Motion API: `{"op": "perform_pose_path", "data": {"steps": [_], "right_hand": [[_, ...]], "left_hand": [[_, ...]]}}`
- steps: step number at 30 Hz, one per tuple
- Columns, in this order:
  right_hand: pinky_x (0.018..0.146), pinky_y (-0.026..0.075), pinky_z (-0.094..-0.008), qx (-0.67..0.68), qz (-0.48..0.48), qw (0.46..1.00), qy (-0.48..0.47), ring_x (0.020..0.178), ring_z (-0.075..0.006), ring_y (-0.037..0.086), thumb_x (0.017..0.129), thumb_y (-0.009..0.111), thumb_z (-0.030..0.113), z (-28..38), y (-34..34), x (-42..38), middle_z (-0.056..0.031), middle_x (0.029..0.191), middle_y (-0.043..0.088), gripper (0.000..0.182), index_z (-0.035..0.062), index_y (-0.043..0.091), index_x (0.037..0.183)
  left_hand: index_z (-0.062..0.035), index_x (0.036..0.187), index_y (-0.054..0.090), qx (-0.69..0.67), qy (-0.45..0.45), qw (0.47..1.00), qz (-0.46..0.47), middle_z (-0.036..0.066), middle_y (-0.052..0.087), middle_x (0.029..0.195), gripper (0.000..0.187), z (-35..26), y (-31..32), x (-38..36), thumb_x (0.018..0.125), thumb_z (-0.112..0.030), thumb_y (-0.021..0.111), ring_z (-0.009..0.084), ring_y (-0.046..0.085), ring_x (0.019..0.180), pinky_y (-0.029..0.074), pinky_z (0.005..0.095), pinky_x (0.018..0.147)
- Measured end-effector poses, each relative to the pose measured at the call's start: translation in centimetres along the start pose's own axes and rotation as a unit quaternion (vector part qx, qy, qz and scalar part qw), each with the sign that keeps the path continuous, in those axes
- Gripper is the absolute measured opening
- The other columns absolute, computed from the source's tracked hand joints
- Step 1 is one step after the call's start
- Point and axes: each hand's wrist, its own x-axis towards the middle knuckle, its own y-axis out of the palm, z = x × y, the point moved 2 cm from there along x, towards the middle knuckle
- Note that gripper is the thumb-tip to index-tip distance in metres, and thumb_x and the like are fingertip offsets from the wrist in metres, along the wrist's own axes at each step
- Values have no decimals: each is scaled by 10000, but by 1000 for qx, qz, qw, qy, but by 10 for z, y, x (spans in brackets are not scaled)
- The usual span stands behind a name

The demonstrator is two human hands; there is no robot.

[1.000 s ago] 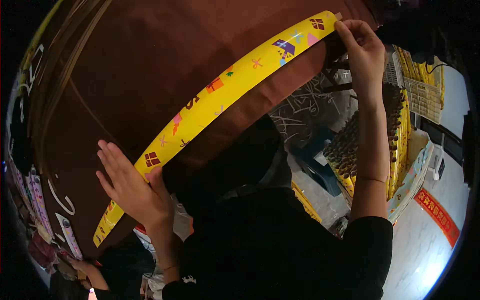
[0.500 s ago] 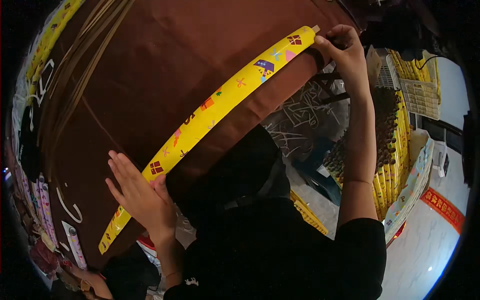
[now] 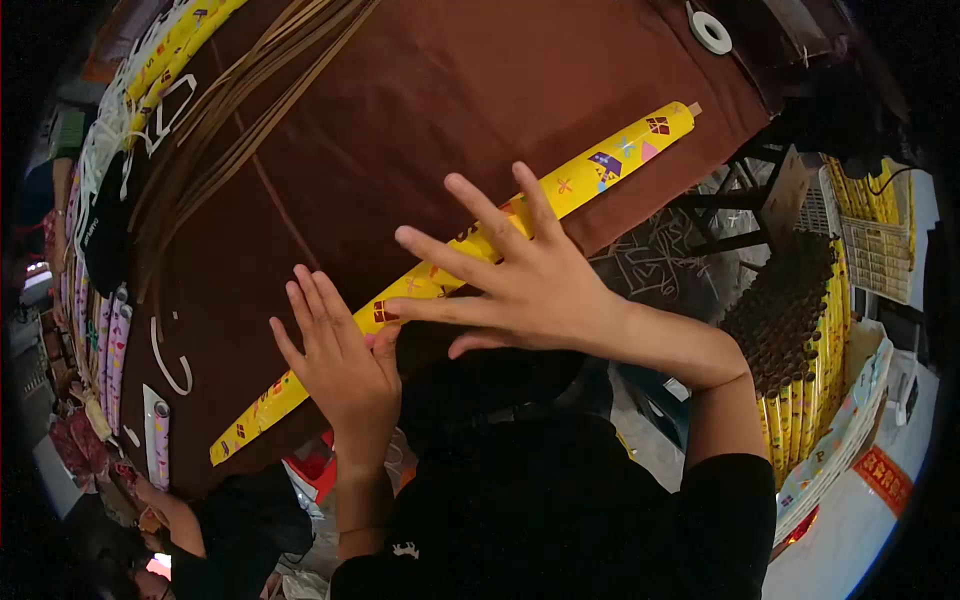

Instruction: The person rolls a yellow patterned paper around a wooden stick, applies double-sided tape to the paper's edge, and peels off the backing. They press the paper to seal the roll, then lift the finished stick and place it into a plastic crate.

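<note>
A long, tapering yellow strip with printed presents and bows lies diagonally across the brown tabletop. A short tan stick end pokes out of its upper right tip. My left hand lies over the lower part of the strip, fingers stretched and held side by side, thumb along the strip's near edge. Over the strip's middle is my right hand, its fingers spread wide with nothing in them. It hides part of the print.
Thin brown strips lie at the upper left, a white tape roll at the upper right. A pale tube rests lower left. Right of the table, yellow rolls fill a basket. Another person's arm shows lower left.
My right hand has let go of the strip's upper right end and come down to its middle, fingers spreading. My left hand stays at the lower part. The view has shifted.
</note>
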Motion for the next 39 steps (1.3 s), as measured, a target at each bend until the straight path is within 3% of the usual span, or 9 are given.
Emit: {"op": "perform_pose_path", "data": {"steps": [3,6,18,22,27,31,33,38,39], "right_hand": [[1038,145,-743,-4,9,1000,13,1405,-429,217,677,539,755,6,3,-2,39,1548,252,788,528,327,1401],[995,219,-760,-16,23,1000,8,1402,-446,209,662,523,772,5,6,-5,52,1562,215,832,538,272,1420],[975,188,-789,-54,8,996,72,1405,-484,154,620,544,791,-24,-3,-32,33,1573,197,889,524,283,1427],[996,37,-795,-104,-26,987,123,1405,-504,130,648,363,876,-46,-5,-52,16,1567,231,820,531,365,1391],[1046,-26,-732,-123,-54,974,180,1397,-516,154,670,279,905,-70,-14,-73,-17,1533,321,788,531,444,1344],[1120,17,-582,-29,-209,962,176,1407,-418,241,791,331,819,-95,-32,-93,-164,1493,363,937,120,470,1399],[1115,37,-589,59,-235,940,240,1410,-408,234,825,400,754,-98,-38,-85,-161,1507,338,880,113,425,1428],[1083,53,-661,-69,-153,948,269,1426,-411,173,827,440,724,-71,-25,-50,-139,1544,258,797,233,397,1453],[1092,25,-640,-80,-131,945,290,1436,-408,144,839,443,709,-68,-22,-45,-145,1547,248,793,207,401,1452]], "left_hand": [[67,1440,285,-25,-12,1000,9,233,304,1500,729,-1,-1,0,991,-507,297,359,282,1403,181,556,1117],[40,1461,259,-99,-37,994,23,226,267,1521,750,-3,-6,0,972,-528,284,365,228,1425,86,548,1136],[-40,1494,247,-19,-71,997,23,151,266,1544,676,-4,0,4,985,-466,379,300,229,1437,98,540,1146],[-46,1496,244,-20,-68,997,23,142,259,1549,666,-4,1,4,987,-454,377,297,223,1439,95,543,1148],[-50,1499,237,-23,-75,996,31,140,247,1553,665,-5,0,4,987,-453,372,298,216,1441,85,548,1149],[-54,1500,234,5,-74,997,26,142,247,1552,679,-4,3,1,983,-474,362,301,211,1442,78,552,1149],[-55,1500,235,-3,-74,997,20,143,250,1551,683,-5,3,2,982,-482,358,301,214,1441,79,552,1148],[-54,1498,241,-4,-72,997,18,147,263,1544,693,-5,2,2,984,-509,330,302,230,1436,84,559,1146],[-56,1498,243,-1,-73,997,16,146,264,1544,698,-5,2,2,984,-523,317,301,232,1435,87,559,1146]]}}
